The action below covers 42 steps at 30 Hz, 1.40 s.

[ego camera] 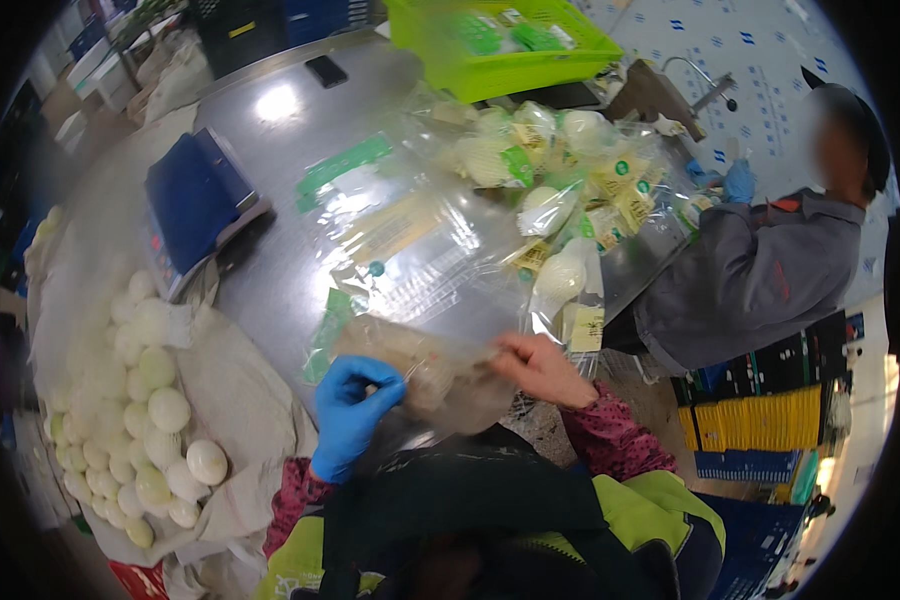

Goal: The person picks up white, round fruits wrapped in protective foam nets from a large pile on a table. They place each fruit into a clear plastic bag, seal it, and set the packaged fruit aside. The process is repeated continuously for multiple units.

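Observation:
My left hand (pixel 352 412), in a blue glove, pinches the left side of a clear plastic bag (pixel 436 375). The bag's opposite edge is between the fingers of my bare right hand (pixel 541 369). It hangs stretched over the table's near edge, blurred, and I cannot tell whether anything is inside. Just beyond it, flat clear bags with green ends (pixel 412 240) lie on the metal table (pixel 259 142). Close to my right hand lies a bagged white onion (pixel 559 281) in a foam net, its bag bearing a printed label.
Peeled onions (pixel 150 435) are heaped on a woven sack (pixel 251 397) at left, beside a blue scale (pixel 199 199). More bagged onions (pixel 544 202) crowd the table's right side. Behind are a phone (pixel 326 71) and green crate (pixel 450 71). A gloved co-worker (pixel 757 262) stands right.

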Available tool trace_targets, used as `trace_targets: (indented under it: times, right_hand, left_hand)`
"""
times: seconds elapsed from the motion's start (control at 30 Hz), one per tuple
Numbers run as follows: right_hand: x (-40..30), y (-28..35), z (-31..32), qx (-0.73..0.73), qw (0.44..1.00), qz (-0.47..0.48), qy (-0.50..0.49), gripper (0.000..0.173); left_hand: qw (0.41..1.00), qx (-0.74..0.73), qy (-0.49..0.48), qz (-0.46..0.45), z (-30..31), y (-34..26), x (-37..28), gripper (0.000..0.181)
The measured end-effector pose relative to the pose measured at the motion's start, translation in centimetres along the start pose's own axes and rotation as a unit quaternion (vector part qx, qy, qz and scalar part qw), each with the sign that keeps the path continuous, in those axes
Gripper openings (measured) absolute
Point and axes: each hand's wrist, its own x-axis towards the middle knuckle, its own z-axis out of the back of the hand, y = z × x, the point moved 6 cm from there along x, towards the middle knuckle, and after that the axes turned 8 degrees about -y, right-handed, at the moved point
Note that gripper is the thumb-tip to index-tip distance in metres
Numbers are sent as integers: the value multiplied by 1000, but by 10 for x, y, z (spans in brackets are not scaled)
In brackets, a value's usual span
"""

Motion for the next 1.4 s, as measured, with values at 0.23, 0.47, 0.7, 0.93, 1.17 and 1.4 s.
trace_targets:
  times: [0.23,0.47,0.7,0.93,1.17,1.4]
  right_hand:
    - [10,55,20,-248,945,184,-105,11]
    - [23,80,165,-111,917,166,-345,9]
    - [28,74,302,-304,746,170,-567,16]
    - [-21,87,270,90,580,321,-743,37]
    - [38,-29,134,263,874,112,-394,52]
    - [41,-30,-25,224,939,73,-251,25]
  left_hand:
    - [1000,-17,12,-15,-14,10,10,15]
    - [994,64,64,-57,-76,-1,-4,19]
    - [994,105,-39,-15,-71,35,-10,19]
    - [965,228,-122,-51,-46,43,-19,19]
    - [745,489,-396,-220,102,-1,-69,35]
    - [538,605,-552,-201,270,-68,-144,43]
